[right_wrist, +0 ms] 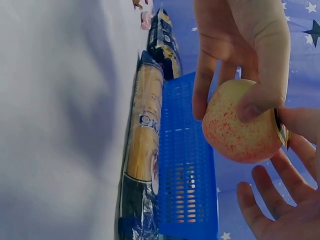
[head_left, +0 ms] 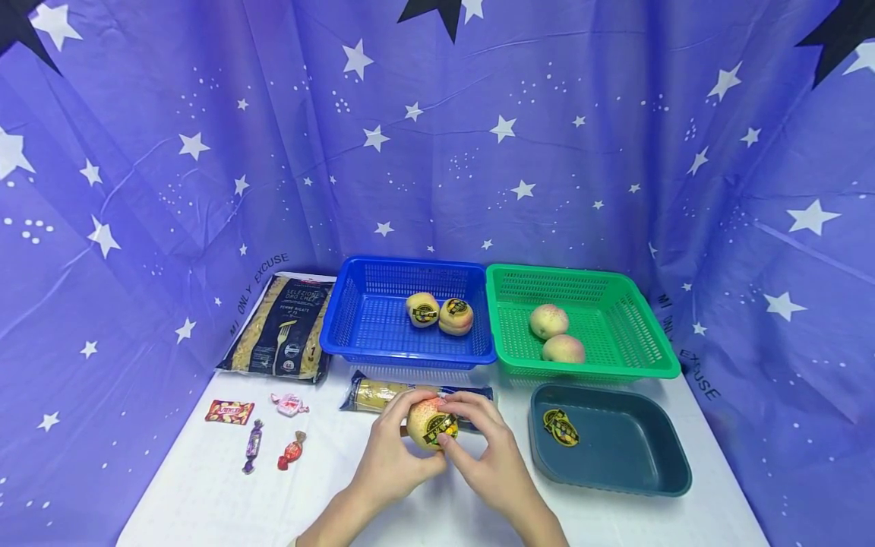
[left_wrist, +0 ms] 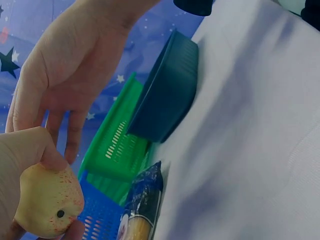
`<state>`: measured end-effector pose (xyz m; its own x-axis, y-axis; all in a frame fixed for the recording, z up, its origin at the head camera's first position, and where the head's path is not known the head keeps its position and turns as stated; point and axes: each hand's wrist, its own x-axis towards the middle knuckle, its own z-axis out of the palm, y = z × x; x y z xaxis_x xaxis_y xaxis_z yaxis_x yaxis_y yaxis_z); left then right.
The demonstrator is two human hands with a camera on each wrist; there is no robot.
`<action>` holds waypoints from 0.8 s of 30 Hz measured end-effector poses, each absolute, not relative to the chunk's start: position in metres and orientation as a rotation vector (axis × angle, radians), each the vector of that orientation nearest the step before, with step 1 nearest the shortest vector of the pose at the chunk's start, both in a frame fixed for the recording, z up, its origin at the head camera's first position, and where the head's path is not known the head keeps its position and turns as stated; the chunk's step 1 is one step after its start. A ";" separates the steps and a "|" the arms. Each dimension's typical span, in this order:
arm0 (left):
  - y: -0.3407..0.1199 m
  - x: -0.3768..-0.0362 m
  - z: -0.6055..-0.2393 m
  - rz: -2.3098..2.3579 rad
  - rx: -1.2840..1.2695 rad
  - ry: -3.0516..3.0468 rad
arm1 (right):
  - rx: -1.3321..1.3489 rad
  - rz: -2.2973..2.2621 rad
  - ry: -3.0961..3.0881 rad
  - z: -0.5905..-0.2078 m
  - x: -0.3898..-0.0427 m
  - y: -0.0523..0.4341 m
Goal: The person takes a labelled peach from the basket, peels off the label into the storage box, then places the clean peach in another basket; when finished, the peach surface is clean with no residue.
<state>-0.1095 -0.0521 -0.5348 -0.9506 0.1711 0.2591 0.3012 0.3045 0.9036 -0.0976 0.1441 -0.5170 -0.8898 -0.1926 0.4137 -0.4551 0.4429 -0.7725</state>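
Note:
My left hand grips a yellow-pink peach just above the white table, thumb and fingers curled round it. A black and yellow sticker faces me on the peach. My right hand meets it from the right. In the right wrist view the sticker's edge stands off the peach, pinched at the right hand's fingertips, with the other fingers spread. The left wrist view shows the peach under my left thumb.
A blue basket holds two stickered peaches. The green basket holds two bare peaches. A dark tray contains loose stickers. A spaghetti pack, a pasta bag and several candies lie to the left.

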 end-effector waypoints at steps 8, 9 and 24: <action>-0.051 -0.110 -0.534 -1.771 -0.424 -2.433 | 0.598 1.324 -2.347 -0.515 -0.092 0.142; -0.051 -0.110 -0.534 -1.772 -0.419 -2.432 | 0.610 1.316 -2.332 -0.514 -0.091 0.142; -0.049 -0.110 -0.536 -1.854 -0.389 -2.403 | 0.688 1.376 -2.278 -0.494 -0.088 0.163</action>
